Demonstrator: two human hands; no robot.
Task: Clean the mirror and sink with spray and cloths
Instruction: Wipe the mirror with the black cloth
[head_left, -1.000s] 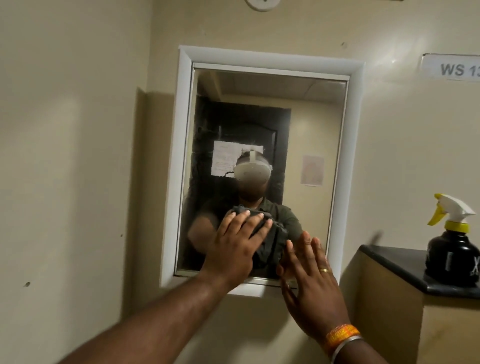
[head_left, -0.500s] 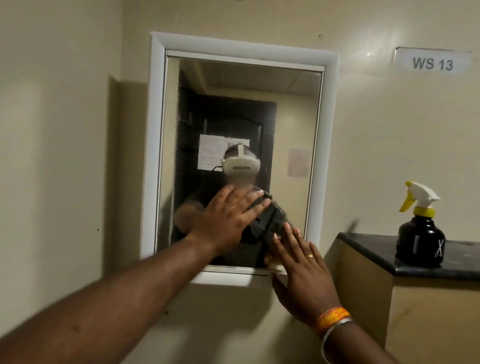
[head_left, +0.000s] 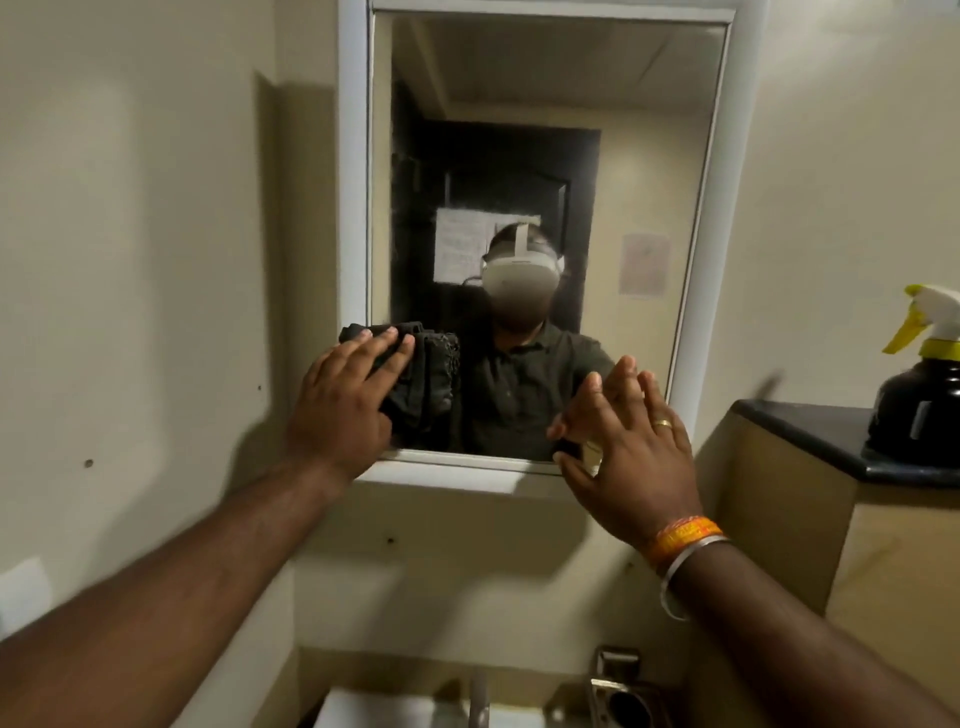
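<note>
My left hand (head_left: 343, 410) presses a dark cloth (head_left: 421, 379) flat on the mirror (head_left: 519, 156), down in its bottom left corner. My fingers (head_left: 387, 348) there are straight and close together. My right hand (head_left: 628, 457) lies flat at the bottom right of the glass, fingers straight and a little spread, holding nothing. The spray bottle (head_left: 922, 395) stands on the black counter (head_left: 810, 431) to my right. The sink (head_left: 415, 709) is below.
</note>
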